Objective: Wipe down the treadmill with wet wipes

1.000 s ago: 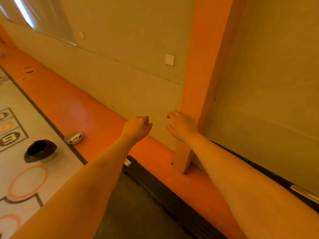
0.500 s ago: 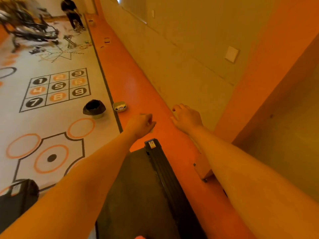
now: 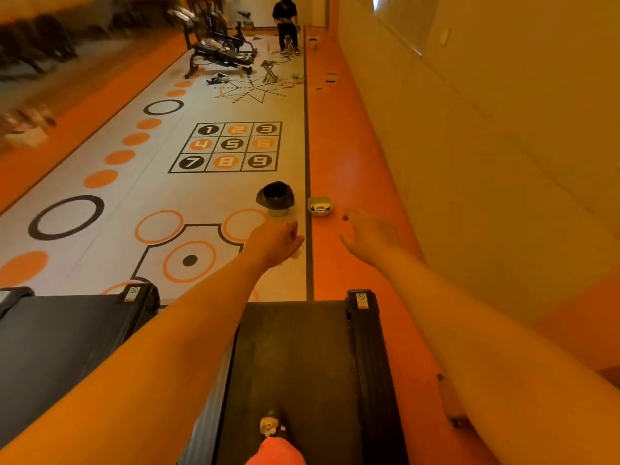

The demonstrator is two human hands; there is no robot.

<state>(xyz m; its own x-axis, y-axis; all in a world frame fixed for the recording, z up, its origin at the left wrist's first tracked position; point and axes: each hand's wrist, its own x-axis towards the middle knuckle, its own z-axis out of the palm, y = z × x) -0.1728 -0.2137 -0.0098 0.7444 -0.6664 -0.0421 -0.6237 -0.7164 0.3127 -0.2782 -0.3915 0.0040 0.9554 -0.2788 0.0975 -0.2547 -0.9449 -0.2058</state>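
I am standing on the treadmill, looking down its dark belt (image 3: 302, 364) toward the rear end, with a black side rail (image 3: 369, 347) on the right. My left hand (image 3: 275, 243) reaches forward past the belt's end with fingers curled, and a pale scrap that looks like a wet wipe (image 3: 296, 253) shows under them. My right hand (image 3: 369, 236) is stretched out beside it over the orange floor, fingers loose and holding nothing. Both hands are in the air, apart from the treadmill.
A small bin lined with a black bag (image 3: 275, 198) stands on the floor ahead, next to a white bowl (image 3: 319, 206). A second treadmill (image 3: 67, 330) lies on my left. The wall (image 3: 486, 162) runs along the right. A gym machine (image 3: 218, 52) and a seated person (image 3: 285, 21) are far off.
My view has swung left from the wall and orange pillar to face down the room. Both arms stayed stretched out in front, and the bin and bowl now lie straight ahead.
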